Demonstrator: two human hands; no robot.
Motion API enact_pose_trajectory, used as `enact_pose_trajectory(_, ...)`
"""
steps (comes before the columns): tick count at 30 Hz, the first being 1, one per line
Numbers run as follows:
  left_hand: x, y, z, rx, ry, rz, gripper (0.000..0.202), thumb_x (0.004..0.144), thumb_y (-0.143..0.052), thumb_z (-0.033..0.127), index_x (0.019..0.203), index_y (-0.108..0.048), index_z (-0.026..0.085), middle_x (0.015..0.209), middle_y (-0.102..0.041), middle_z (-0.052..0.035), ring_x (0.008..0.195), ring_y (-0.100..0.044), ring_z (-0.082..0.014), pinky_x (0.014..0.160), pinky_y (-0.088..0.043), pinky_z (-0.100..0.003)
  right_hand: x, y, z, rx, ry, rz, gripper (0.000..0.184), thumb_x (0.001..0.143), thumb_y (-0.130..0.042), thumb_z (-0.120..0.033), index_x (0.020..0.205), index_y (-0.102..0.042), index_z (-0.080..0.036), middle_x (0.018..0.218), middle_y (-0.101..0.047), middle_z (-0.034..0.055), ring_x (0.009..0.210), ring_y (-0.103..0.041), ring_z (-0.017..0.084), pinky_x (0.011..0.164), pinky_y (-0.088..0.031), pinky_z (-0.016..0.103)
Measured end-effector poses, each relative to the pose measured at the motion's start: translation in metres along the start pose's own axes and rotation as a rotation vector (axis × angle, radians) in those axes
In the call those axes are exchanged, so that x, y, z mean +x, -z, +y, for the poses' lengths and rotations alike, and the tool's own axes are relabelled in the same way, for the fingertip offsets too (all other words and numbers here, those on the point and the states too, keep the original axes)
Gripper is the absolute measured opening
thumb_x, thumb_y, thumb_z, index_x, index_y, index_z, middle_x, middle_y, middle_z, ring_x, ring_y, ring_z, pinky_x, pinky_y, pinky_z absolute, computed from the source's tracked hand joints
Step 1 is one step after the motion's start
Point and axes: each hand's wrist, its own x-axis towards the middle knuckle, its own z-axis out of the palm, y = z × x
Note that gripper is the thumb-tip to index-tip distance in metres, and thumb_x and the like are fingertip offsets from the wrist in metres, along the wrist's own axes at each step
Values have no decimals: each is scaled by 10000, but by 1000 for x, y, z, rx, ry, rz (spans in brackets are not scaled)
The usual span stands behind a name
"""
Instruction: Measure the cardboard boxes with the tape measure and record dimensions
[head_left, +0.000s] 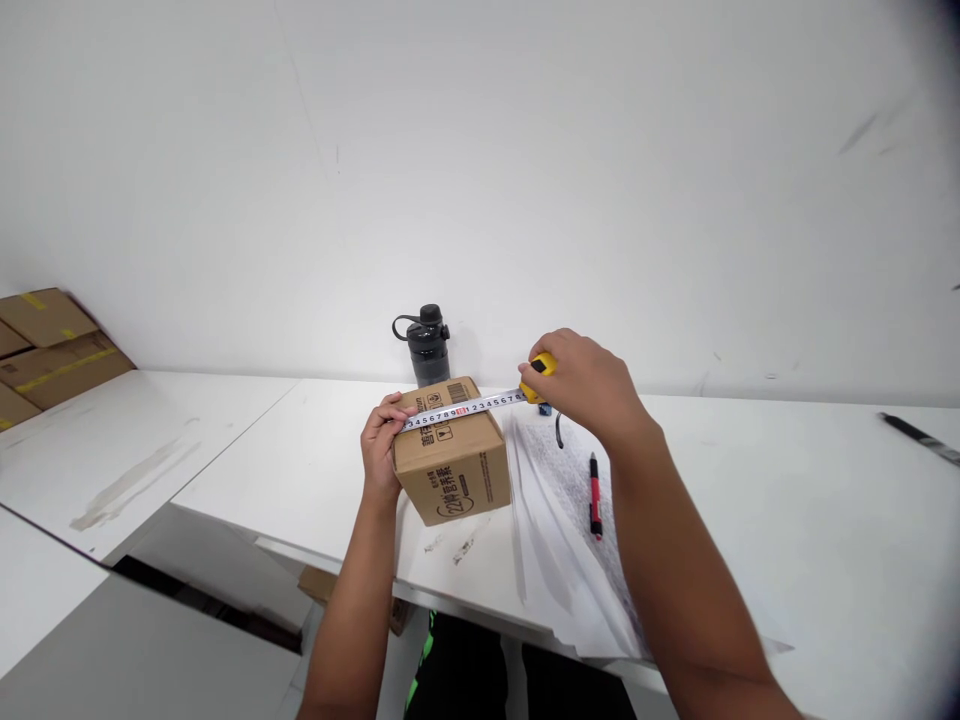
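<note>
A small brown cardboard box (469, 485) with black printing sits on the white table. Across its top runs the pulled-out blade (487, 404) of a tape measure, its numbers facing up. My left hand (381, 445) is closed at the box's left edge, fingers pressing the blade's end there and palm against the box side. Beyond the right edge, my right hand (589, 380) grips the yellow tape measure (536, 385) by its case. The case is partly hidden by my fingers, and a dark wrist strap (559, 430) hangs below.
Behind the box stands a dark bottle (428, 350) near the wall. Sheets of paper (551, 520) lie to the right with a red and black pen (595, 495) on them. Several taped cartons (60, 365) are at the far left. A dark strip-like object (919, 437) lies far right.
</note>
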Motion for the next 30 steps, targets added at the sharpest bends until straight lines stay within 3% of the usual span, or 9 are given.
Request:
enact_pose_trajectory(14, 0, 0, -2, 3, 1, -6, 81, 742, -637, 164, 696, -654, 228, 813, -710, -53, 1265, -521, -258, 1081, -402, -436, 1, -1, -2, 16, 0, -46, 145, 825, -513, -344, 833, -608, -234, 948, -671, 31, 810, -569, 203, 590, -337, 299)
enact_pose_trajectory(23, 3, -2, -3, 28, -29, -44, 65, 740, -646, 188, 690, -662, 227, 823, -705, -54, 1244, -522, -255, 1131, -341, -424, -4, -17, -24, -23, 95, -81, 187, 896, -494, -359, 919, -620, -222, 977, -671, 50, 876, -566, 217, 587, -329, 297)
enact_pose_trajectory(27, 2, -3, -2, 46, -24, -50, 65, 750, -648, 202, 687, -642, 218, 997, -713, -55, 1286, -491, -256, 1159, -296, -422, -5, -20, -28, -40, 118, -78, 189, 908, -484, -344, 931, -619, -214, 966, -666, 58, 873, -560, 215, 574, -324, 297)
enact_pose_trajectory(30, 1, -6, -2, -10, 29, -15, 124, 726, -697, 218, 796, -596, 230, 1169, -673, -46, 1271, -509, -250, 1106, -356, -415, -4, -19, -26, -22, 121, -91, 200, 912, -487, -373, 919, -613, -218, 954, -666, 48, 868, -562, 214, 578, -330, 296)
